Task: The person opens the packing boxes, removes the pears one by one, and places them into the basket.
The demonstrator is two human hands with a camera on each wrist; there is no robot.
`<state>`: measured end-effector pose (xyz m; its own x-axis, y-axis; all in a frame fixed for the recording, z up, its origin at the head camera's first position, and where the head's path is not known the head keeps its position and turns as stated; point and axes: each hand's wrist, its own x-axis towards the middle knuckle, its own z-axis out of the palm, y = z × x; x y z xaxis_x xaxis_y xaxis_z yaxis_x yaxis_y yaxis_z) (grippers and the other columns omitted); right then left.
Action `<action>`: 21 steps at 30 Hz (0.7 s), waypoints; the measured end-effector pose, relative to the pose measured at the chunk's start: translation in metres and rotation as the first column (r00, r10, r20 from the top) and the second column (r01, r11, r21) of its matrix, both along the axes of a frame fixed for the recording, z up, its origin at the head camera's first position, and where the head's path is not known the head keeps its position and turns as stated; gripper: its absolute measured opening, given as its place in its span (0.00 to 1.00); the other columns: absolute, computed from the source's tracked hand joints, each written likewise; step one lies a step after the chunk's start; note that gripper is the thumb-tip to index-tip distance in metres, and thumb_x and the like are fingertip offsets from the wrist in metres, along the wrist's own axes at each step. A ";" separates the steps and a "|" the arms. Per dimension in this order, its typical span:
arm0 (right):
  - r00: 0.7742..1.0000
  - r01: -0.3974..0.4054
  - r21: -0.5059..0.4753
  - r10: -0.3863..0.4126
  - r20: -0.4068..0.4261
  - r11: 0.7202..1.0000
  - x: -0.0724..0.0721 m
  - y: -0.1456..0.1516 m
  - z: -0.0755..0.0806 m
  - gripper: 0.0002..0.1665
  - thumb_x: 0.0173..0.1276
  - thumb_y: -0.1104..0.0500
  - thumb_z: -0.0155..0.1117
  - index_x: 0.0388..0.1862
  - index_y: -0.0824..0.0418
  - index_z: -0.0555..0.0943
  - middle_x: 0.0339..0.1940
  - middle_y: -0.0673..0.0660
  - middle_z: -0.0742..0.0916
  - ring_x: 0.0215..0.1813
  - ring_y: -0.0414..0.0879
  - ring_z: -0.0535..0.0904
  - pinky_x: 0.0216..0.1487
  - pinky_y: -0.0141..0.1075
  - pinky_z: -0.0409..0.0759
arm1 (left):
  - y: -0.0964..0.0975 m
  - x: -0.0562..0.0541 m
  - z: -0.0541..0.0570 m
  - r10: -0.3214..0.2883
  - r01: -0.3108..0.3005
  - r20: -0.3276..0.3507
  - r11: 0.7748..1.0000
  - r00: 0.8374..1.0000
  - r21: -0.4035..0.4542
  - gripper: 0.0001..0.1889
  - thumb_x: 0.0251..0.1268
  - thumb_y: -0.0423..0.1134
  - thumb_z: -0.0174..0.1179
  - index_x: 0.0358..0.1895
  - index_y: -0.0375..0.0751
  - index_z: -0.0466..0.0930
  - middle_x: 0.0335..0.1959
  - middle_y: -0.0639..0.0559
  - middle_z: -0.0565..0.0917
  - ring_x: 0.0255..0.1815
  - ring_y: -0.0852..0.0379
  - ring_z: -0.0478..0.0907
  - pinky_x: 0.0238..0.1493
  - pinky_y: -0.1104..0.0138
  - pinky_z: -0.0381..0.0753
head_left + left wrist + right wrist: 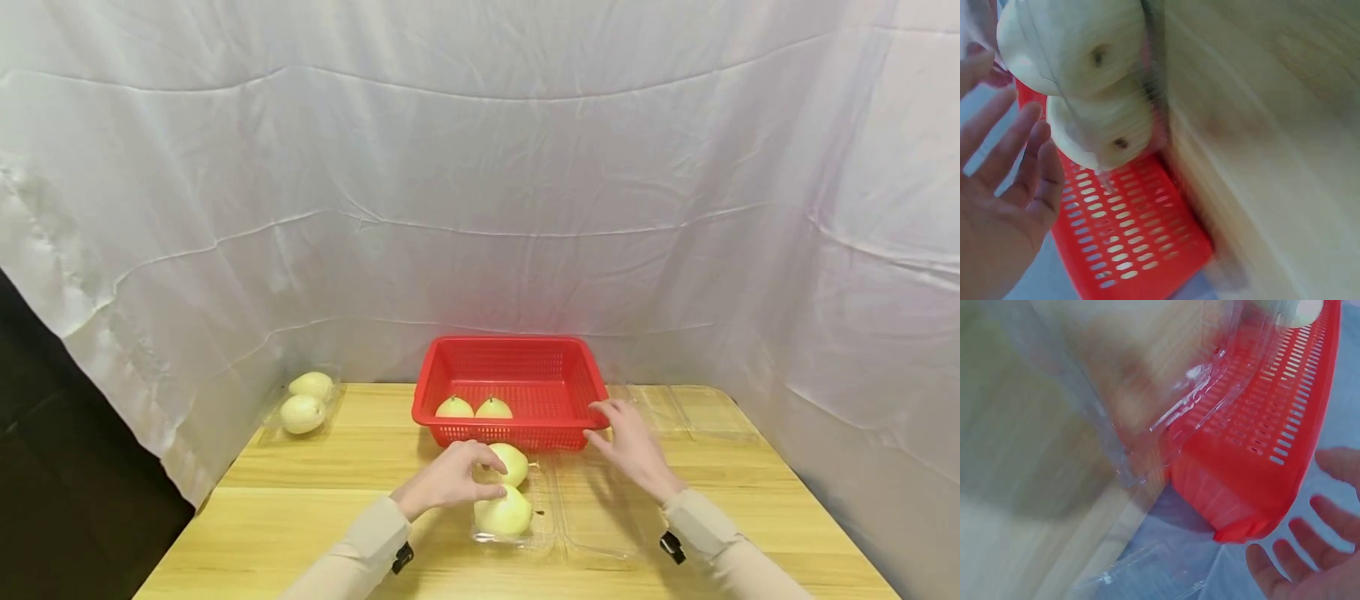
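Note:
Two pale yellow pears, one nearer [513, 517] and one farther [515, 462], lie side by side in a clear plastic clamshell box [546, 533]. Its lid [600, 517] is folded out flat to the right. Beside these pears is my left hand [450, 479], fingers apart and gently bent, overlapping them in the head view; the left wrist view shows its palm [997, 231] holding nothing. My right hand [633, 446] is at the front right corner of a red perforated basket [510, 346], fingers spread. In the right wrist view its fingers [1319, 544] hold nothing.
Two more pears [454, 407] [494, 408] sit at the basket's front left. On the far left, another clear box [330, 404] contains two pears [302, 414]. A clear box [712, 410] lies open behind my right hand. White cloth [525, 183] hangs around the wooden table [300, 483].

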<state>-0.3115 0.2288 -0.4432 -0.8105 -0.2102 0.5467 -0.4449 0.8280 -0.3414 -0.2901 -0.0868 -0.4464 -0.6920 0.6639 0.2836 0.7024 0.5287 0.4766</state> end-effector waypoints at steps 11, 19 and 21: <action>0.999 -0.032 0.151 0.031 0.008 0.988 -0.011 -0.015 0.004 0.10 0.62 0.57 0.71 0.42 0.57 0.88 0.40 0.54 0.88 0.43 0.52 0.84 0.41 0.49 0.81 | 0.019 0.021 0.017 -0.118 0.073 -0.078 0.898 0.990 -0.434 0.27 0.54 0.54 0.69 0.59 0.56 0.80 0.58 0.62 0.80 0.55 0.61 0.74 0.57 0.69 0.74; 0.998 -0.021 0.135 0.013 0.059 0.991 -0.011 -0.017 0.009 0.09 0.61 0.56 0.72 0.40 0.55 0.88 0.40 0.53 0.89 0.44 0.51 0.85 0.40 0.49 0.81 | 0.028 0.032 0.018 -0.096 0.021 -0.104 0.828 0.990 -0.560 0.27 0.65 0.57 0.60 0.67 0.63 0.72 0.67 0.59 0.75 0.61 0.57 0.75 0.63 0.62 0.73; 0.998 -0.021 0.127 0.013 0.063 0.992 -0.011 -0.017 0.009 0.09 0.61 0.57 0.72 0.40 0.56 0.88 0.40 0.53 0.89 0.44 0.52 0.85 0.41 0.50 0.81 | 0.030 0.034 0.017 -0.098 0.014 -0.113 0.812 0.989 -0.584 0.27 0.67 0.59 0.57 0.69 0.65 0.69 0.68 0.57 0.74 0.63 0.57 0.75 0.64 0.60 0.73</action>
